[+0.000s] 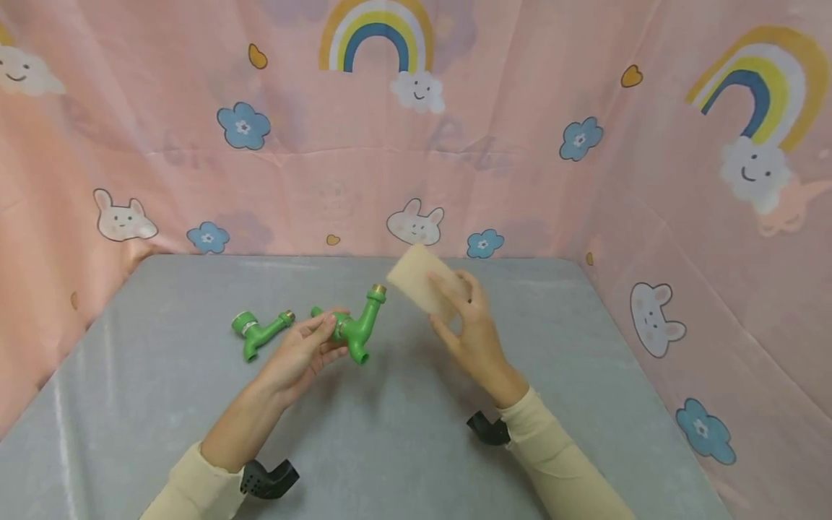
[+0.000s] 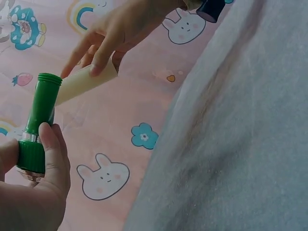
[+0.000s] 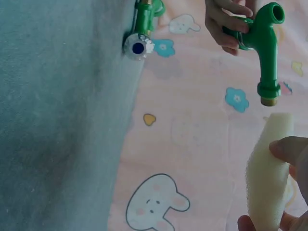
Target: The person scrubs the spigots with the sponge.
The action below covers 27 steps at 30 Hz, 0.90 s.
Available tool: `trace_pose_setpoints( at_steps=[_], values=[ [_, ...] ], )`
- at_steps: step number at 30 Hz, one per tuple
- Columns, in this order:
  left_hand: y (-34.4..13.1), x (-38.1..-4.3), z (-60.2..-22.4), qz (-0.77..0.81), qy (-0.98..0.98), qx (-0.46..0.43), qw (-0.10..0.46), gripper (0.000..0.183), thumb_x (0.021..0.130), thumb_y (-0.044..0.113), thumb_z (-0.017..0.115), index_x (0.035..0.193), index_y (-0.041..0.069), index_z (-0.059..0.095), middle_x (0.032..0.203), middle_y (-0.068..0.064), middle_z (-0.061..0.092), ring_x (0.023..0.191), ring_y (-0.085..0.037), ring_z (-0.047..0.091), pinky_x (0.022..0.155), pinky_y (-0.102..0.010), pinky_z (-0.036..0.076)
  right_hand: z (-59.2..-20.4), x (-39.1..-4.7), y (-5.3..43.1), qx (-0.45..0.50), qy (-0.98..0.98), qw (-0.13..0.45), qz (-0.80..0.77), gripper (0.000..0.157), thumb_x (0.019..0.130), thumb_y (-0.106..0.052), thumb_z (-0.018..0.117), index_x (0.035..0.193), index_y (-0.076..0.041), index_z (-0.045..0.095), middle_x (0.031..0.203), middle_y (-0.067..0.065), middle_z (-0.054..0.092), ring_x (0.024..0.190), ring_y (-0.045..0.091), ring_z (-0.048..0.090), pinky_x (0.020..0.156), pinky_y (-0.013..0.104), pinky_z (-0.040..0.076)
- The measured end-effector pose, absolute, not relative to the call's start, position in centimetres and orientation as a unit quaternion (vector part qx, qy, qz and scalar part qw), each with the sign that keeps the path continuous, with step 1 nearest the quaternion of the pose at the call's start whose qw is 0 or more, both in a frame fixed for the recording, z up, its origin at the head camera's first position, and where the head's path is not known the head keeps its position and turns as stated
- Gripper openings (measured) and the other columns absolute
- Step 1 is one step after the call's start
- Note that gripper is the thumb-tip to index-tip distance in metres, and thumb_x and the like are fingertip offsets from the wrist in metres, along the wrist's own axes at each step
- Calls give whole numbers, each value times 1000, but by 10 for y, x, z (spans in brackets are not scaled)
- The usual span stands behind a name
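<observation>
On the pink curtain (image 1: 533,209), at 1 o'clock in the head view, faint letter-like marks (image 1: 468,148) are showing, too dim to be read. A green tap (image 1: 357,334) is being grasped at its handle side by the left hand (image 1: 302,354), its brass end (image 1: 378,289) pointing toward 1 o'clock. At the tap's 2 o'clock, a pale yellow sponge (image 1: 416,271) is being gripped between the thumb and fingers of the right hand (image 1: 477,339). In the right wrist view, the sponge is being seen edge-on, bent, with a narrow gap separating it from the brass end; the open mouth of the spout (image 3: 277,13) is also being shown there. In the left wrist view, a printed strawberry (image 2: 22,79) is being revealed on the curtain. A second green tap (image 1: 261,336) is being supported by the gray surface (image 1: 403,448), at the left hand's 10 o'clock. A black angled piece (image 1: 273,480) is being worn at the left wrist, at that hand's 7 o'clock. Rainbows (image 1: 419,32) are being displayed at 12 and 2 o'clock in the head view.
</observation>
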<state>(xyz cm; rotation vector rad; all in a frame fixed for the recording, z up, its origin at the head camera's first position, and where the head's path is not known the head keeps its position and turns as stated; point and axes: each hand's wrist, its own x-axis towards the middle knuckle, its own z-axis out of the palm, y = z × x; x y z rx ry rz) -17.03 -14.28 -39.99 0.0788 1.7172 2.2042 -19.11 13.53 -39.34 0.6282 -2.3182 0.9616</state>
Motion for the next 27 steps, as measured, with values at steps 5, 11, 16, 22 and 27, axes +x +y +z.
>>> trace_pose_setpoints(
  at_steps=[5, 11, 16, 22, 27],
  values=[
    [-145, -171, -401, 781, 599, 29, 175, 51, 108, 43, 40, 139, 4, 51, 106, 10, 68, 99, -4, 65, 94, -21, 54, -392, -186, 130, 286, -834, 264, 390, 60, 88, -11, 74, 145, -14, 55, 141, 25, 45, 115, 39, 54, 86, 50, 54],
    [-146, -174, -402, 785, 585, 46, 200, 46, 109, 45, 32, 130, 8, 52, 104, 8, 66, 94, -4, 63, 88, -18, 54, -391, -170, 112, 388, -824, 237, 339, 58, 88, -12, 77, 142, -17, 58, 144, 23, 42, 128, 40, 49, 95, 53, 55],
    [-144, -173, -404, 792, 559, 74, 234, 41, 109, 45, 34, 120, 13, 58, 98, 8, 68, 86, -2, 63, 80, -16, 55, -393, -169, 111, 364, -835, 254, 326, 61, 86, -9, 80, 142, -18, 58, 144, 21, 42, 128, 39, 49, 95, 51, 56],
    [-141, -169, -409, 784, 539, 133, 279, 38, 108, 45, 37, 110, 17, 62, 94, 6, 71, 76, -1, 64, 71, -14, 55, -397, -179, 120, 299, -844, 264, 359, 61, 87, -7, 79, 143, -15, 57, 142, 24, 42, 120, 38, 51, 89, 49, 55],
    [-139, -166, -414, 756, 542, 199, 308, 53, 103, 43, 53, 139, 3, 50, 100, 6, 73, 78, 0, 65, 72, -13, 55, -404, -183, 120, 275, -847, 237, 387, 61, 88, -9, 78, 145, -15, 56, 141, 25, 44, 122, 41, 51, 90, 52, 54]
  ],
)
